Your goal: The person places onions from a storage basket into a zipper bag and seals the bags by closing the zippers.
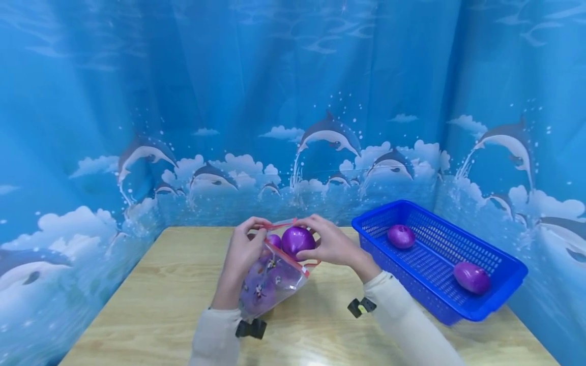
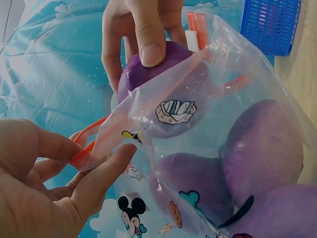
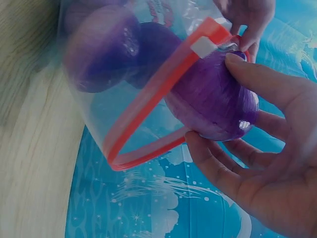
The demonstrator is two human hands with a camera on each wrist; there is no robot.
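A clear zip bag point(image 1: 279, 284) with a red zip edge and cartoon prints stands over the table, its mouth open. My left hand point(image 1: 242, 249) pinches the bag's rim between thumb and fingers. In my right hand point(image 1: 336, 246), a purple onion point(image 1: 295, 240) is gripped by thumb and fingertips right at the mouth. Its lower part shows through the plastic in the left wrist view, just inside the red zip. Several more purple onions point(image 2: 265, 148) lie lower in the bag. A white slider point(image 3: 203, 47) sits at one end of the zip.
To the right stands a blue mesh basket point(image 1: 398, 274), holding one onion point(image 1: 401, 236) at its far end and another point(image 1: 471, 277) at its near end. The light wooden table point(image 1: 178, 284) backs onto a blue dolphin-print curtain point(image 1: 256, 101).
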